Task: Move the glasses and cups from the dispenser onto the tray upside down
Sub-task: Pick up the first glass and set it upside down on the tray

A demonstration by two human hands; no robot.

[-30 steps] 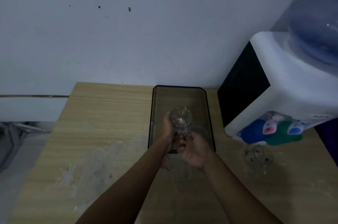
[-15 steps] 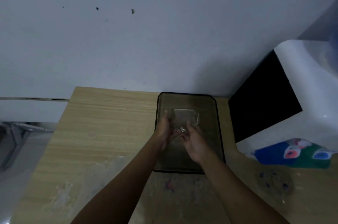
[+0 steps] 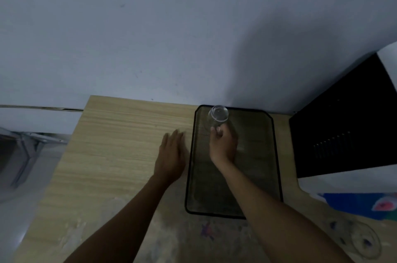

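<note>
Glass in right hand, over tray

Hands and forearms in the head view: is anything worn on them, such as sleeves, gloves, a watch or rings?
Nothing worn shows. Both forearms are bare from the bottom edge of the frame to the wrists, with no sleeve in view. The left hand and right hand are ungloved, and no watch, band or ring can be made out, though the dim light could hide a thin one.

Your right hand reaches far forward, fingers curled closed around something. Your left hand lies flat and spread, palm down, just left of it, holding nothing.
</note>
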